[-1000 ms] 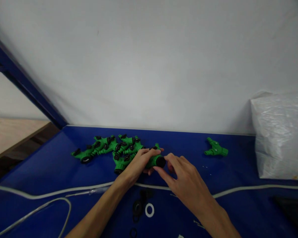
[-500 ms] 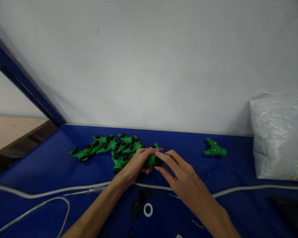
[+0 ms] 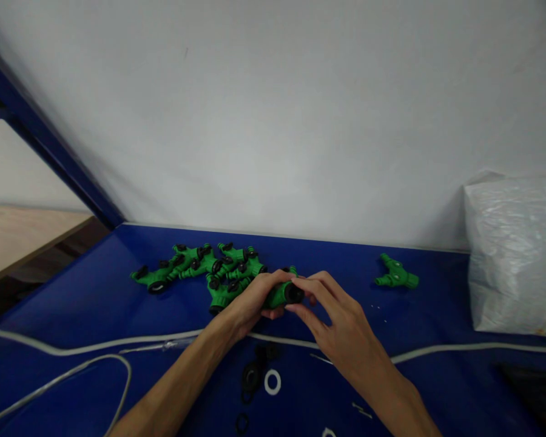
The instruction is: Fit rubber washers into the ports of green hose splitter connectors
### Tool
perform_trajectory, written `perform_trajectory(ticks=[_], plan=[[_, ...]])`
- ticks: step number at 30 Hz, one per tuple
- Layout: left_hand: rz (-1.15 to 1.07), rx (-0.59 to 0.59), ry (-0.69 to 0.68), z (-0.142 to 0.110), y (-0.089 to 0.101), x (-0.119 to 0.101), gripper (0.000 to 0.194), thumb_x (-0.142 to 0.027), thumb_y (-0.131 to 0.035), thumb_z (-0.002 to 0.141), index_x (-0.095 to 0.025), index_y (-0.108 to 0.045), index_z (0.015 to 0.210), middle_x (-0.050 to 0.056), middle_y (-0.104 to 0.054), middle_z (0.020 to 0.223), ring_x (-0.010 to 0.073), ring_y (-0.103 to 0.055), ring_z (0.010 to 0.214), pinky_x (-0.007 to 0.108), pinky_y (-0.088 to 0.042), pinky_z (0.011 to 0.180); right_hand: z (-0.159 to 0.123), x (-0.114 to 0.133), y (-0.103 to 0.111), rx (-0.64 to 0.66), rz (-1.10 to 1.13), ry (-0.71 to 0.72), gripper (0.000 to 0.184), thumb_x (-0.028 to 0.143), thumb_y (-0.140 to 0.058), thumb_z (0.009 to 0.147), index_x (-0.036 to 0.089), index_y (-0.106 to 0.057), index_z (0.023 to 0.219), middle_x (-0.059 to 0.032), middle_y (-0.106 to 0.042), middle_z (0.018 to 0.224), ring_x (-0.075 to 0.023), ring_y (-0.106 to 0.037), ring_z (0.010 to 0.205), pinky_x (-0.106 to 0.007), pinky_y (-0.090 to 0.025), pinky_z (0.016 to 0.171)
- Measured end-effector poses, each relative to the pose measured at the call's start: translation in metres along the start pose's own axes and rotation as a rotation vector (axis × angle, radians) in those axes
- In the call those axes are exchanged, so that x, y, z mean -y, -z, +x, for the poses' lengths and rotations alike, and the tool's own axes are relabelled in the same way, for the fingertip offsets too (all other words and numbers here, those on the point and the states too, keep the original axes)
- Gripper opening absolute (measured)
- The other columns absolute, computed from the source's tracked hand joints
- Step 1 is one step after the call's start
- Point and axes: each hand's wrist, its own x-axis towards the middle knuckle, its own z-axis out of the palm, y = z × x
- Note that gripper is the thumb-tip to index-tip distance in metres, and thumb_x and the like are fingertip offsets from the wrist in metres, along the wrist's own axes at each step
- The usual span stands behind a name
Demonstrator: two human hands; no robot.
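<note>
My left hand [image 3: 250, 300] is wrapped round a green plastic hose connector [image 3: 283, 294] with a black end, held just above the blue table [image 3: 73, 315]. My right hand [image 3: 334, 321] pinches at the connector's black end with thumb and fingers. Just behind and to the left lies a pile of green connectors with black caps [image 3: 200, 270]. One lone green connector [image 3: 395, 276] lies apart at the right.
Black rings [image 3: 251, 377] and a white ring [image 3: 272, 382] lie on the table near my forearms. A grey cable [image 3: 95, 358] snakes across the table. A white plastic bag [image 3: 514, 255] stands at the right. A white wall rises behind; a blue frame post [image 3: 45, 152] slants at the left.
My right hand's fingers have closed in on the connector's black end; both hands with the connector have shifted slightly. The view has drifted a little.
</note>
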Motion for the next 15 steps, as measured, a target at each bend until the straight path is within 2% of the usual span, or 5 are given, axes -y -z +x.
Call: perform_trajectory(ticks=[5, 11, 15], plan=[[0.054, -0.003, 0.0, -0.0005, -0.0009, 0.0007, 0.035, -0.048, -0.059, 0.085, -0.014, -0.063, 0.077, -0.002, -0.051, 0.061, 0.0053, -0.039, 0.044, 0.018, -0.023, 0.04, -0.0026, 0.0049, -0.001, -0.039, -0.057, -0.045, 0.013, 0.029, -0.063, 0.097, 0.021, -0.053, 0.099, -0.0018, -0.055, 0.086, -0.0194, -0.061, 0.078, -0.033, -0.055, 0.07], [0.013, 0.054, -0.033, -0.001, 0.0011, 0.0027, 0.036, -0.047, -0.055, 0.087, -0.014, -0.061, 0.073, -0.003, -0.047, 0.059, 0.0042, -0.035, 0.043, 0.019, -0.019, 0.04, -0.0024, 0.0045, 0.0022, 0.06, -0.124, 0.038, 0.032, 0.029, -0.055, 0.101, 0.023, -0.048, 0.133, -0.0082, -0.061, 0.107, -0.0236, -0.065, 0.096, -0.041, -0.059, 0.082], [0.016, 0.03, -0.038, -0.0001, -0.0003, 0.0038, 0.032, -0.043, -0.057, 0.087, -0.014, -0.062, 0.074, -0.005, -0.043, 0.056, 0.0051, -0.036, 0.043, 0.019, -0.02, 0.04, -0.0026, 0.0042, 0.0016, 0.032, -0.208, 0.084, 0.022, 0.031, -0.048, 0.104, 0.021, -0.05, 0.124, -0.0094, -0.063, 0.105, -0.0245, -0.067, 0.092, -0.041, -0.06, 0.08]])
